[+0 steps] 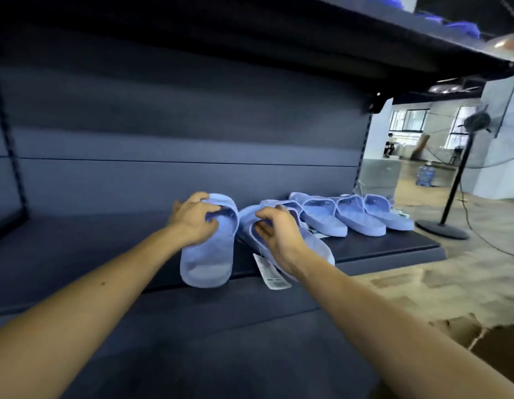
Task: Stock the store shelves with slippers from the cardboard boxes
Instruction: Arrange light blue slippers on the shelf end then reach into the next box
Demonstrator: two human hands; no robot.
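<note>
A stocker's two hands worked a pair of pale blue slippers onto the dark lower shelf (77, 254), where both heels overhung the front lip. The left slipper (206, 263), its strap gripped by the curled fingers of the left hand (195, 218), looked likely to tip off the edge if let go before being pushed further back. The right slipper (319, 246) lay aslant, its strap pinched between thumb and fingers of the right hand (278, 234). It sat close against the row of slippers (362, 217) lined up to the right, and a careless shove could have knocked that row askew. The white tag (271, 272) dangling over the lip might have snagged. The lower shelf held only that row and the pair. The upper shelf (307, 38) carried blue goods too blurred to name. What the cardboard box (480, 338) at the lower right corner held could not be seen.
</note>
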